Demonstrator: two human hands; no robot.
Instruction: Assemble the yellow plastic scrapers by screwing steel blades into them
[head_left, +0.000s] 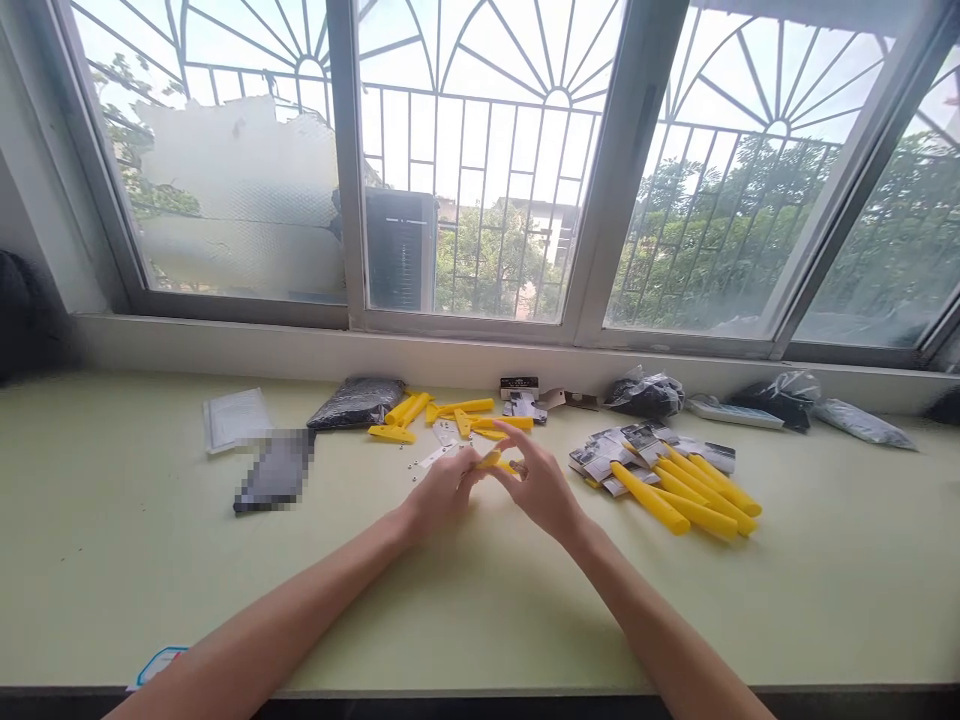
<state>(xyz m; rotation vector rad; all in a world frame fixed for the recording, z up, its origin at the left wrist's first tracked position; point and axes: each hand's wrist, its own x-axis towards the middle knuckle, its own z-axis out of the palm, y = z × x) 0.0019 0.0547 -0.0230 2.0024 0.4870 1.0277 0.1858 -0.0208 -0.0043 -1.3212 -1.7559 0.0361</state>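
My left hand (444, 488) is closed around a small yellow plastic piece (490, 459), mostly hidden by the fingers. Facing it, my right hand (541, 487) has its fingers curved, with thumb and a finger close together at the piece's right side. Something small seems to be between them, too small to make out. Just beyond my hands lie loose yellow plastic parts, among them a flat yellow head (391, 434) and a yellow tube handle (466, 406). Several tiny metal bits (413, 465) are scattered left of them, near a white strip (435, 456).
To the right sits a pile of yellow handles (705, 490) with printed cards (600, 455). A dark plastic bag (356, 402), a clear packet (236, 420) and a blurred dark object (274, 472) lie left. More bags (646, 393) line the window sill side.
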